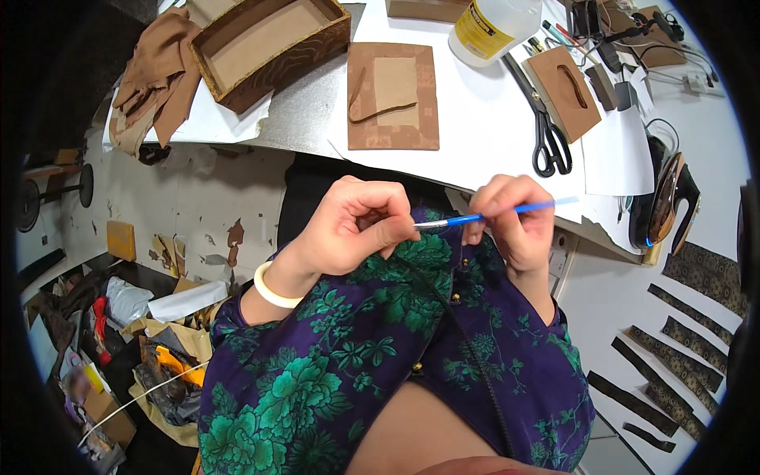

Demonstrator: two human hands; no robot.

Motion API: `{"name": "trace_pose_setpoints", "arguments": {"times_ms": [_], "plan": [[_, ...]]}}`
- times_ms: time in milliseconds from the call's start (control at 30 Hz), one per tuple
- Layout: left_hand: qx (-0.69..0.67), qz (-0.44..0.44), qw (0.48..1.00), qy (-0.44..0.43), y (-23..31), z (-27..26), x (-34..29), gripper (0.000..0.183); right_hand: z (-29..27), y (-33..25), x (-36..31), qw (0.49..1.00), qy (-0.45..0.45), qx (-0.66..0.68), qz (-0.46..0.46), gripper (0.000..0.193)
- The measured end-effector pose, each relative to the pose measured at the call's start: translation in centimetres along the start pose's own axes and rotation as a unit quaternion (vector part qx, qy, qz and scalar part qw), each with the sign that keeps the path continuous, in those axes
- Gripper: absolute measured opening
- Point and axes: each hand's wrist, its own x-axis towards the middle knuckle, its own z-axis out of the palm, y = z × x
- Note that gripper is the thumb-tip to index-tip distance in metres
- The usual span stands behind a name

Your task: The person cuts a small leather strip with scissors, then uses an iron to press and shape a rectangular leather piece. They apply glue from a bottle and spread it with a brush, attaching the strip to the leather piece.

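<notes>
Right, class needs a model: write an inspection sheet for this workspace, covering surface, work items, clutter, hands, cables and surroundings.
Surface: table, mostly white-covered.
Work items: slim blue brush-like tool in hand; brown panel with a loose strip on it; open box.
Clutter: black scissors, bottle, crumpled brown material.
Hands: left hand pinches the tool's tip end; right hand grips its handle.
Cables: several, upper right.
Surroundings: dark patterned strips at right; mixed bags and scraps at lower left.
</notes>
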Motion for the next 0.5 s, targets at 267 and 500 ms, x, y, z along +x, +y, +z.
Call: {"name": "trace_pose_setpoints", "arguments": {"times_ms": [267, 500], "plan": [[0.365, 0.116, 0.869, 0.314, -0.7, -2.4, 1.6, 0.023, -1.8, 0.9, 5.5, 0.987, 0.089, -0.109, -0.078, 0.014], [0.508, 0.100, 0.765, 0.384, -2.2, -3.4, 4.6, 0.015, -2.1, 4.4, 7.3, 0.977, 0.135, -0.163, -0.034, 0.013]]}}
